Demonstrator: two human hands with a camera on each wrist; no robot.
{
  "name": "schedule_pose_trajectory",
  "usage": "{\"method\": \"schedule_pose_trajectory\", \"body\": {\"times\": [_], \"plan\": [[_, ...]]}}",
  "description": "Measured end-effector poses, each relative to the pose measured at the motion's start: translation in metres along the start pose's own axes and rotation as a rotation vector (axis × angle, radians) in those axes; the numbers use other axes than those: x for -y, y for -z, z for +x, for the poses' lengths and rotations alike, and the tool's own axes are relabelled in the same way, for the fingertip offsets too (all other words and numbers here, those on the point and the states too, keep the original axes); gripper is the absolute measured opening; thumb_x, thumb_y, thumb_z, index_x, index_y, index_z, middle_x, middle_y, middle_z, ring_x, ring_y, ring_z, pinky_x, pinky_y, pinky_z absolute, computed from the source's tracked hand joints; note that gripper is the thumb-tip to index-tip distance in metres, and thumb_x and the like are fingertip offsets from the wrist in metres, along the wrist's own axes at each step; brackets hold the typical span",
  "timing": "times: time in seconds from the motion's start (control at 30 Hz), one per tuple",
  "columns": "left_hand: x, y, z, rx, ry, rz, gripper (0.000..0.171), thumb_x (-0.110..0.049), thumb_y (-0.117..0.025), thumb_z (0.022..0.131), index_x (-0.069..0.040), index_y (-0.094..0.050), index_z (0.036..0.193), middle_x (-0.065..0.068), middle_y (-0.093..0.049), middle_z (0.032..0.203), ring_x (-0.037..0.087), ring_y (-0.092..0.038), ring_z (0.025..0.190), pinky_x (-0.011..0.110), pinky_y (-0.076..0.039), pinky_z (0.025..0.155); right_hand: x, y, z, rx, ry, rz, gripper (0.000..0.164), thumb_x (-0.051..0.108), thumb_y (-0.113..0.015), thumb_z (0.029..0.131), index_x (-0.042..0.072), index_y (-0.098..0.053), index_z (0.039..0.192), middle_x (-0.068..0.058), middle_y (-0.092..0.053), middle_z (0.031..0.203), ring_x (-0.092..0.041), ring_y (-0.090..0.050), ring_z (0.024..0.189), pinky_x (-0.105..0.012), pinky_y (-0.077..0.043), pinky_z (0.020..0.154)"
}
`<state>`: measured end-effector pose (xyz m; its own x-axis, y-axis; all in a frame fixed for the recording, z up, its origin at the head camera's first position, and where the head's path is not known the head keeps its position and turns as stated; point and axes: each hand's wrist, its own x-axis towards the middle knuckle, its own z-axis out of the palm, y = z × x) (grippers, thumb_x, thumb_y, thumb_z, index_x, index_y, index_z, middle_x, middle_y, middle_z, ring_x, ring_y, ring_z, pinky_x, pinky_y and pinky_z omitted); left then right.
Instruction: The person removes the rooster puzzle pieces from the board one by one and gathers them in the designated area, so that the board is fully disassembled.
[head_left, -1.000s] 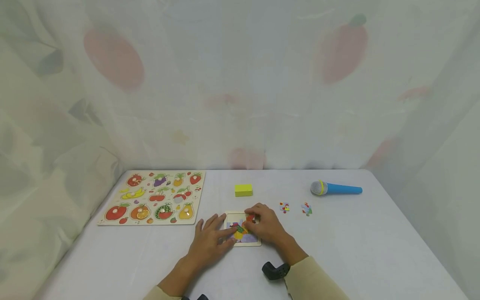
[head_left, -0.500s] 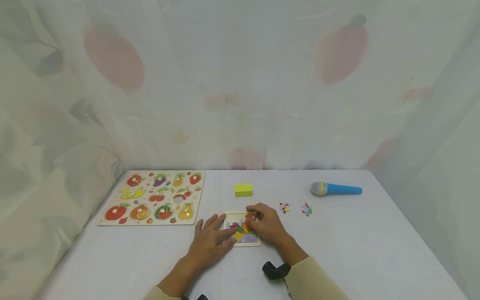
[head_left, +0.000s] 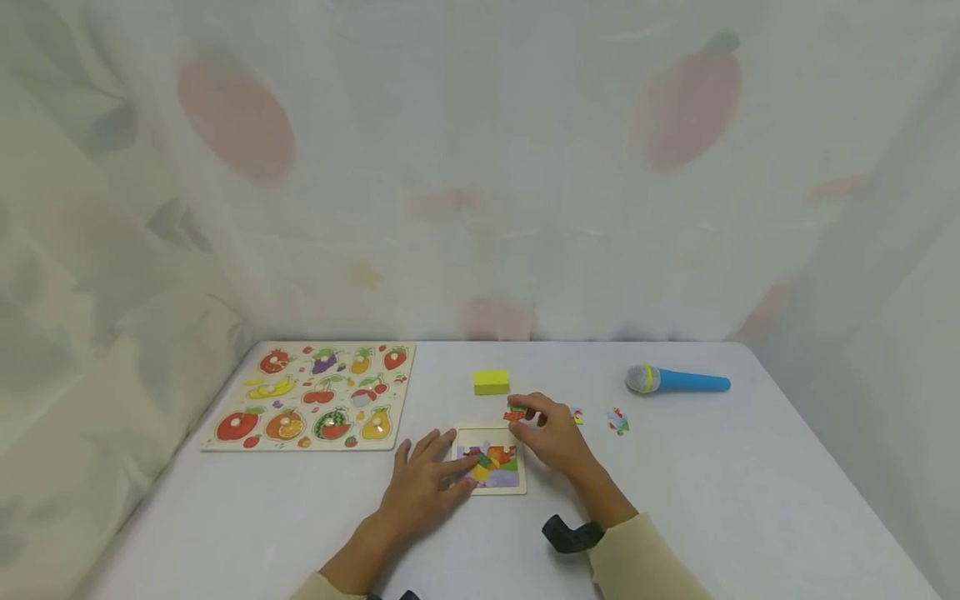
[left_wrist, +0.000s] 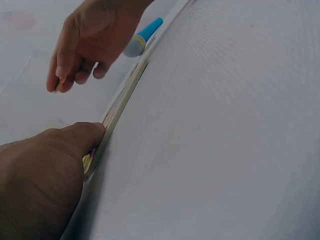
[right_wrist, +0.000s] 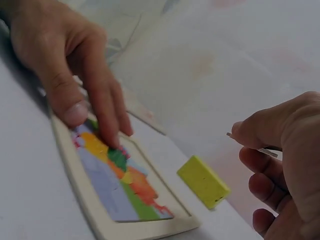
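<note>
My right hand (head_left: 558, 437) pinches a red and green jigsaw piece (head_left: 514, 413) between thumb and fingers, raised just beyond the upper right corner of a small wooden puzzle tray (head_left: 501, 492). In the right wrist view this jigsaw piece (right_wrist: 268, 152) shows edge-on. Joined pieces with a colourful picture (right_wrist: 110, 185) fill the tray's nearer part; a strip along its far side shows bare wood. My left hand (head_left: 423, 490) rests on the tray's left side, fingers extended, fingertips over the picture. In the left wrist view the left thumb (left_wrist: 87, 134) lies at the tray's edge.
Two loose jigsaw pieces lie right of the tray: one (head_left: 577, 415) partly behind the right hand, another (head_left: 618, 421) farther right. A yellow block (head_left: 491, 382) sits beyond the tray. A blue toy microphone (head_left: 678, 380) lies back right, a fruit peg board (head_left: 408, 358) at left.
My right hand has lifted the red and green jigsaw piece out of the tray's upper right corner and moved it away from me, slightly right. The left hand stays on the tray.
</note>
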<state>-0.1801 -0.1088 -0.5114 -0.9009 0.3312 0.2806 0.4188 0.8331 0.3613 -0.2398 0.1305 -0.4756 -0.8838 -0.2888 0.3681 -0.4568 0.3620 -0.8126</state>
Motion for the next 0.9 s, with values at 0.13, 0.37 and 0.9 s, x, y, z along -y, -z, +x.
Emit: {"method": "schedule_pose_trajectory", "body": {"times": [0.13, 0.37, 0.9], "plan": [[-0.001, 0.001, 0.000, 0.007, 0.006, -0.007, 0.033, -0.049, -0.064, 0.088, -0.035, -0.071, 0.117, 0.006, -0.047, 0.144, 0.036, -0.033, 0.135, 0.069, -0.013, 0.102, 0.006, 0.013, -0.001, -0.014, 0.022, 0.013, 0.034, 0.006, -0.071, 0.085, 0.011, -0.068, 0.119, -0.003, -0.068, 0.104, -0.020, -0.054, 0.088, -0.040, -0.044, 0.075], [-0.001, 0.001, 0.000, 0.005, -0.001, -0.012, 0.033, -0.048, -0.064, 0.088, -0.035, -0.071, 0.118, 0.006, -0.047, 0.144, 0.035, -0.033, 0.135, 0.069, -0.012, 0.103, 0.007, 0.040, -0.009, -0.057, 0.007, 0.061, 0.034, 0.006, -0.072, 0.085, 0.006, -0.067, 0.119, -0.007, -0.067, 0.108, -0.026, -0.054, 0.092, -0.037, -0.044, 0.075], [0.000, 0.002, -0.001, 0.002, -0.008, -0.014, 0.033, -0.047, -0.065, 0.088, -0.034, -0.071, 0.118, 0.007, -0.047, 0.144, 0.035, -0.033, 0.135, 0.069, -0.013, 0.102, 0.020, 0.108, -0.038, -0.172, -0.051, -0.094, 0.035, 0.001, -0.071, 0.085, -0.002, -0.065, 0.119, -0.015, -0.065, 0.100, -0.032, -0.049, 0.089, -0.028, -0.043, 0.069]]}}
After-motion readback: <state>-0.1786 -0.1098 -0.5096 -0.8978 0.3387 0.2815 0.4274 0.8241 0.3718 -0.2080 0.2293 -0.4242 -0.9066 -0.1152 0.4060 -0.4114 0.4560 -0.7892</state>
